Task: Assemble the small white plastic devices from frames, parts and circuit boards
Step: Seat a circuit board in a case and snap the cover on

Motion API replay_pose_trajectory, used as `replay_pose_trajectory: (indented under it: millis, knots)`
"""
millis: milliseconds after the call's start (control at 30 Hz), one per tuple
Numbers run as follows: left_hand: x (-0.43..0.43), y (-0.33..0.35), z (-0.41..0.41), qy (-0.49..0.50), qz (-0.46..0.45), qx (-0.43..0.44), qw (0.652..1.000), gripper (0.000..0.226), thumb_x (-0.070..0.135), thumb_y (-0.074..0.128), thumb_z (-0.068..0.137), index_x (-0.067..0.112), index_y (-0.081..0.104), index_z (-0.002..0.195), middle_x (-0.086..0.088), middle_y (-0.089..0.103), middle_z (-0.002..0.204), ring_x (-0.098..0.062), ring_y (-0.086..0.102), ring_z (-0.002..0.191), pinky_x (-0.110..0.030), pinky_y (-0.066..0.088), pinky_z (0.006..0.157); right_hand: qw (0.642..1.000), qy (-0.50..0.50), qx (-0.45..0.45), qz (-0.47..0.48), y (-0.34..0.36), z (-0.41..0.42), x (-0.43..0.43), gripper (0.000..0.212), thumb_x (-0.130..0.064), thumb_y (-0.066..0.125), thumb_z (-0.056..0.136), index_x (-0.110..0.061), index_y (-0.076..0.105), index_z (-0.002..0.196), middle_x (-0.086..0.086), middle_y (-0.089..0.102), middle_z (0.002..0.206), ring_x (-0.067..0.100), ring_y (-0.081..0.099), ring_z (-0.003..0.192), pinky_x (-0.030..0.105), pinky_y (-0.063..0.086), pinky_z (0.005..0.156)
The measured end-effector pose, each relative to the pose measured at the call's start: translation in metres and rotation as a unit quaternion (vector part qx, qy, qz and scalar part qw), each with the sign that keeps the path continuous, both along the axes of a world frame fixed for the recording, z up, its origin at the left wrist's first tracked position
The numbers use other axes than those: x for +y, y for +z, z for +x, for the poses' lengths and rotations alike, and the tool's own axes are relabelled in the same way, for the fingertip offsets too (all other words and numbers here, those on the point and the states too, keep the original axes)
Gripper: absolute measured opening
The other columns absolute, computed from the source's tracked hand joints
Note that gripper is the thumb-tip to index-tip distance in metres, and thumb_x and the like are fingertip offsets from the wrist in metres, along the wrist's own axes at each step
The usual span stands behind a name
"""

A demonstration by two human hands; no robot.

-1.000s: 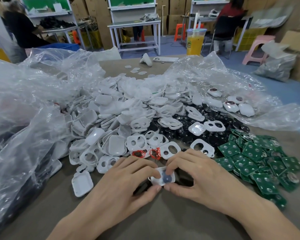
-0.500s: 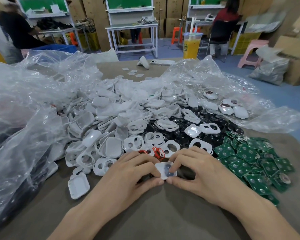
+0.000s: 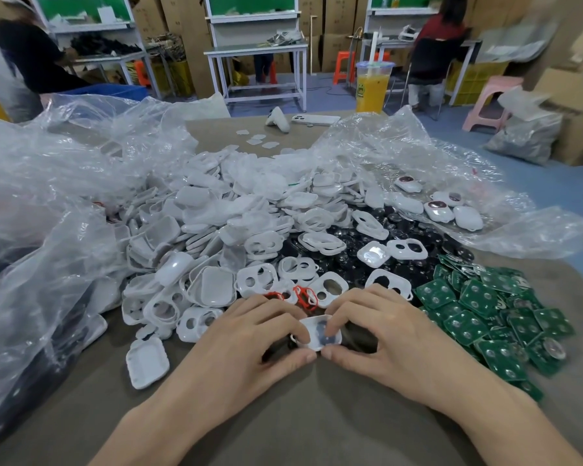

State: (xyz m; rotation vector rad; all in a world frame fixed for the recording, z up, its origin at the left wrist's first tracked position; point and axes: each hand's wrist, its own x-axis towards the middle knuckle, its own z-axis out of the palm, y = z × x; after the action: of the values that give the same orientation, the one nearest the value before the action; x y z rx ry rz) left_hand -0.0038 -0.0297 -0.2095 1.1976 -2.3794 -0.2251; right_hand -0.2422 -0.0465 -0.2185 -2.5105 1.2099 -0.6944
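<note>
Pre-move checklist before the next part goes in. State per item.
1. White device gripped: ok, left hand and right hand both pinch it.
2. Dark round part in the device: ok, visible inside; whether it is fully seated, cannot tell.
3. A hand free to pick: not ok, both are on the device.
4. Green circuit boards likely reachable: ok, piled beside the right hand.
5. White frames at hand: ok, piled just beyond the fingers.
</note>
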Motion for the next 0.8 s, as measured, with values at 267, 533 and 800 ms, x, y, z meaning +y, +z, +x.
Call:
replay_pose_trajectory:
  millis: [267, 533, 800]
  knots:
    - [0.0, 0.0, 0.0, 0.002, -0.002, -0.01, 1.0, 0.022, 0.055, 0.056, 0.094, 0.035, 0.068, 0.093, 0.024, 0.064, 0.114, 0.0, 0.056, 0.107, -0.018, 0.039, 0.094, 1.0, -0.006, 0.0, 0.0, 0.001, 0.001, 0.0, 0.019, -0.058, 0.06, 0.087, -0.04, 0.063, 0.091, -0.026, 0.06, 0.109, -0.002, 0.049, 0.103, 0.015, 0.036, 0.093]
    - [0.001, -0.001, 0.002, -0.004, 0.011, 0.005, 1.0, 0.028, 0.058, 0.057, 0.093, 0.032, 0.064, 0.101, 0.025, 0.062, 0.117, 0.002, 0.055, 0.112, -0.018, 0.039, 0.095, 1.0, -0.011, 0.0, 0.027, 0.006, -0.002, 0.002, 0.033, -0.069, 0.054, 0.086, -0.042, 0.055, 0.104, -0.03, 0.055, 0.108, -0.002, 0.048, 0.107, 0.013, 0.036, 0.09]
    - [-0.002, -0.007, 0.012, 0.124, -0.106, 0.082, 0.983, 0.027, 0.044, 0.049, 0.1, 0.025, 0.066, 0.11, 0.019, 0.062, 0.118, -0.011, 0.057, 0.111, -0.031, 0.043, 0.096, 0.986, -0.119, -0.117, -0.001, 0.009, -0.007, 0.003, 0.02, -0.05, 0.045, 0.102, -0.039, 0.061, 0.108, -0.026, 0.061, 0.104, -0.001, 0.055, 0.104, 0.01, 0.038, 0.088]
